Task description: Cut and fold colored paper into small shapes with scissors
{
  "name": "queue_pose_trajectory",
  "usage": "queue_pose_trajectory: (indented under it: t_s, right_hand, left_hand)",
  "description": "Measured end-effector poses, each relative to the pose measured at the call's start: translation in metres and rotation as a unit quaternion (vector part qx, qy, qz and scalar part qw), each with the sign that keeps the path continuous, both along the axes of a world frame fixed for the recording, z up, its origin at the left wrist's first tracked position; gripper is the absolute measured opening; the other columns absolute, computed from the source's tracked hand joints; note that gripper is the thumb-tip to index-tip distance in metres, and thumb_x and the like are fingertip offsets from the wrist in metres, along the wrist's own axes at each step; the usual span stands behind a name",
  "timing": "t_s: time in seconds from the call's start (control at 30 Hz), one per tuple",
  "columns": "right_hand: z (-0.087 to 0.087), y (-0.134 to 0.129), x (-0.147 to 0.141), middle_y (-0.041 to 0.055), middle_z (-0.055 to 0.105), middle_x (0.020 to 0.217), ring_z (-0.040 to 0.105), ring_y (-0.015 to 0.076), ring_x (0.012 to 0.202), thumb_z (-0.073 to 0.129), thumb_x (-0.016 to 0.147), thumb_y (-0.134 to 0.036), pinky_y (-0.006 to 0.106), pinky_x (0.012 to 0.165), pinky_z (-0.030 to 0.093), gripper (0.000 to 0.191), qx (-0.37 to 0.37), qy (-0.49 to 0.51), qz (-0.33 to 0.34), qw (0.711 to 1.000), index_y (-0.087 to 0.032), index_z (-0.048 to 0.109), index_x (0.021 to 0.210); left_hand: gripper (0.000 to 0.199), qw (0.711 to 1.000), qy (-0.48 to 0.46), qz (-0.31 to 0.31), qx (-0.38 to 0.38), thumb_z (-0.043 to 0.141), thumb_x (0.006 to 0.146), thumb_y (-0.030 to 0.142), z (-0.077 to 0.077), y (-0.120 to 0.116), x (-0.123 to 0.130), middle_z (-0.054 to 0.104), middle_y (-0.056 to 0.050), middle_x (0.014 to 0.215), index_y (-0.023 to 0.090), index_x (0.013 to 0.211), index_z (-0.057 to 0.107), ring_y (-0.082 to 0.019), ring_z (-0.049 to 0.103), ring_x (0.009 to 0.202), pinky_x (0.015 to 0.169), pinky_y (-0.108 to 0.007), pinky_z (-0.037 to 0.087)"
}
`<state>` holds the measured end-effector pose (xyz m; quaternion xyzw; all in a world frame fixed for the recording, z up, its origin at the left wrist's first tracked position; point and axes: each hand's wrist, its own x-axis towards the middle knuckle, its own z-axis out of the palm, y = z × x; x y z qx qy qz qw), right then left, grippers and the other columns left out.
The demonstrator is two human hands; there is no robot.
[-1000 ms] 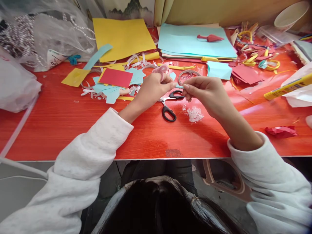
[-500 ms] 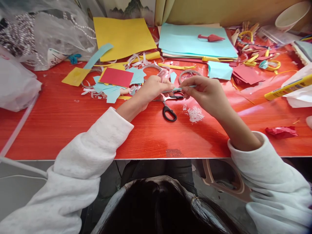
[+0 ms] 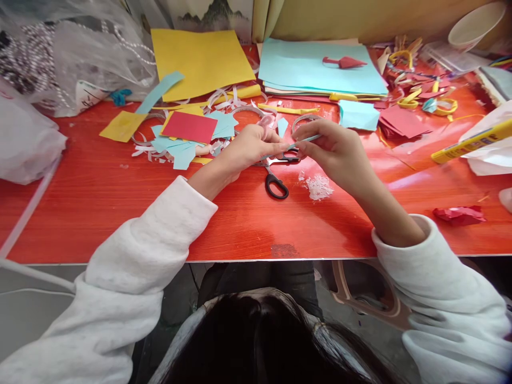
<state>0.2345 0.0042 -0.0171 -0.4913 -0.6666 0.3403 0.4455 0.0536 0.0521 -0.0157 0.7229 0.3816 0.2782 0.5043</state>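
Between the fingertips of both hands runs a thin light-blue paper strip [image 3: 293, 145], narrow like a rolled or folded stick. My left hand [image 3: 256, 146] pinches its left part, and my right hand [image 3: 328, 146] pinches it farther right. Just beneath the hands lie scissors [image 3: 277, 186] with black handles, their blades partly hidden by my left hand. A small heap of white paper shreds [image 3: 319, 187] sits to the right of the scissors. Behind the fingers is a roll of tape [image 3: 306, 120], partly covered by my right hand.
Cut paper pieces, including a red rectangle [image 3: 190, 127], crowd the left. Yellow sheets [image 3: 202, 61] and blue sheets [image 3: 320, 64] lie at the back, a red paper shape [image 3: 346, 62] on the blue. At right are a yellow glue-stick-like tube [image 3: 472, 141] and crumpled red paper [image 3: 460, 215].
Both hands keep their pinch on the blue paper strip. Its right end now tilts slightly higher within my right fingers. The whole view has shifted a little.
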Motion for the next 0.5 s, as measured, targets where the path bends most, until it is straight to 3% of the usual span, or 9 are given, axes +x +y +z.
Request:
queue_pose_trajectory:
  t_s: [0.27, 0.4, 0.5]
  right_hand:
    - [0.0021, 0.0002, -0.0015, 0.0027, 0.062, 0.089, 0.06, 0.0177, 0.08, 0.072, 0.078, -0.028, 0.034, 0.073, 0.051, 0.015, -0.046, 0.091, -0.027, 0.994, -0.024, 0.06, 0.086]
    - [0.0034, -0.0001, -0.0028, 0.0014, 0.06, 0.081, 0.059, 0.0159, 0.075, 0.071, 0.079, -0.03, 0.033, 0.071, 0.05, 0.014, -0.057, 0.145, 0.001, 0.988, -0.025, 0.063, 0.089]
    - [0.0041, 0.0008, -0.0012, 0.0, 0.055, 0.073, 0.052, 0.0115, 0.065, 0.069, 0.082, -0.033, 0.029, 0.066, 0.048, 0.011, -0.064, 0.16, 0.023, 0.985, -0.022, 0.064, 0.081]
  left_hand:
    - [0.011, 0.999, -0.011, -0.017, 0.05, 0.068, 0.08, 0.029, -0.0017, -0.0005, 0.0012, 0.065, -0.003, 0.07, 0.018, 0.077, 0.069, -0.021, 0.06, 0.108, 0.097, -0.04, 0.046]
    - [0.014, 0.998, -0.008, -0.017, 0.067, 0.066, 0.082, 0.03, -0.0039, 0.0012, 0.0014, 0.066, -0.001, 0.067, 0.019, 0.074, 0.07, -0.019, 0.063, 0.102, 0.107, -0.046, 0.038]
    - [0.022, 0.998, -0.018, -0.01, 0.054, 0.064, 0.083, 0.039, -0.0039, -0.0004, 0.003, 0.067, -0.002, 0.067, 0.019, 0.075, 0.071, -0.019, 0.065, 0.095, 0.101, -0.045, 0.044]
